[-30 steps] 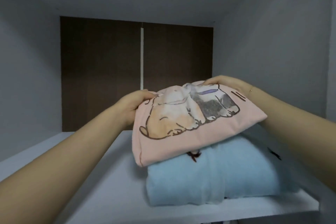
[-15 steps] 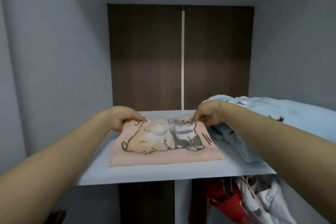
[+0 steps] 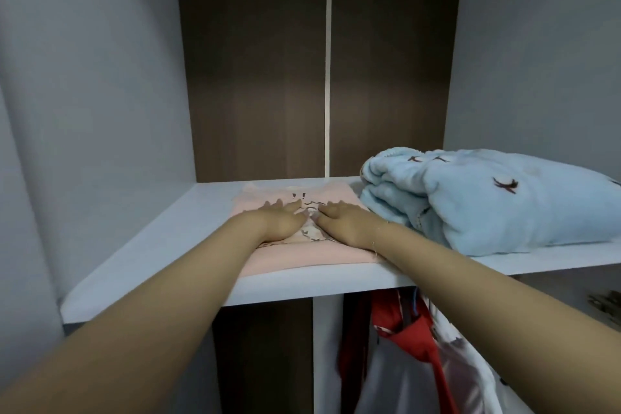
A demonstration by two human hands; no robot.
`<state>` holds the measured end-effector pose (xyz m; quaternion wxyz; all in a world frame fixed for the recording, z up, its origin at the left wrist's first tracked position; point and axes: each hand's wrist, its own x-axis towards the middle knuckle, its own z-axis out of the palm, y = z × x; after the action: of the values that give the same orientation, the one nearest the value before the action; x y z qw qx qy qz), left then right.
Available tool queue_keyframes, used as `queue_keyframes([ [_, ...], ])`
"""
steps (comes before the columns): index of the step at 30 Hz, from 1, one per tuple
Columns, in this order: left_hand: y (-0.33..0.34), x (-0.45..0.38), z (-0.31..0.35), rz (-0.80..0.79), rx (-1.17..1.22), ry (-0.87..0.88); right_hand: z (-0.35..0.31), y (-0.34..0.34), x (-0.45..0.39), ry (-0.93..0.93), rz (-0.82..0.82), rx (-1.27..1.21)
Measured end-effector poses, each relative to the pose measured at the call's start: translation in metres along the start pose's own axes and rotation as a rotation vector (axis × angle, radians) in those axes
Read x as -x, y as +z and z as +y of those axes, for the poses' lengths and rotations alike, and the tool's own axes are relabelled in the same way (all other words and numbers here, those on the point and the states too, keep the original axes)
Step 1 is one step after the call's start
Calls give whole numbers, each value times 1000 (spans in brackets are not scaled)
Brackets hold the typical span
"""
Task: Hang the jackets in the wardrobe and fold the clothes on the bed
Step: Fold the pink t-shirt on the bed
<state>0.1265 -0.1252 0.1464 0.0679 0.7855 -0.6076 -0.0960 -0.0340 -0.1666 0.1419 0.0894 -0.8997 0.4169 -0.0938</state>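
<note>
The folded pink shirt lies flat on the white shelf inside the wardrobe, toward the shelf's left-centre and near its front edge. I have both hands on top of it. My left hand rests palm down on the shirt with fingers straight and spread; it grasps nothing. My right hand lies the same way just beside it, fingers extended and flat on the cloth, also released. A thin bracelet circles the right wrist.

A printed picture shows between and beyond the hands; its marks include two short strokes, but I cannot read any lettering or brand there.

Just to the right of the shirt, on the same shelf, sits a folded light-blue blanket with small dark embroidered figures. Whether it touches the shirt I cannot tell.

In the compartment below the shelf, right of a white divider, a red garment and a white garment hang. The wardrobe's back panel is dark brown.
</note>
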Motion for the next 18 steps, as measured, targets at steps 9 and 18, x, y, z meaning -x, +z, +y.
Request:
queue_keyframes([
  [9,-2,36,10,24,-10,-42,4,-9,38,19,-38,-15],
  [18,47,175,52,299,-128,54,34,-15,197,-56,90,-296],
])
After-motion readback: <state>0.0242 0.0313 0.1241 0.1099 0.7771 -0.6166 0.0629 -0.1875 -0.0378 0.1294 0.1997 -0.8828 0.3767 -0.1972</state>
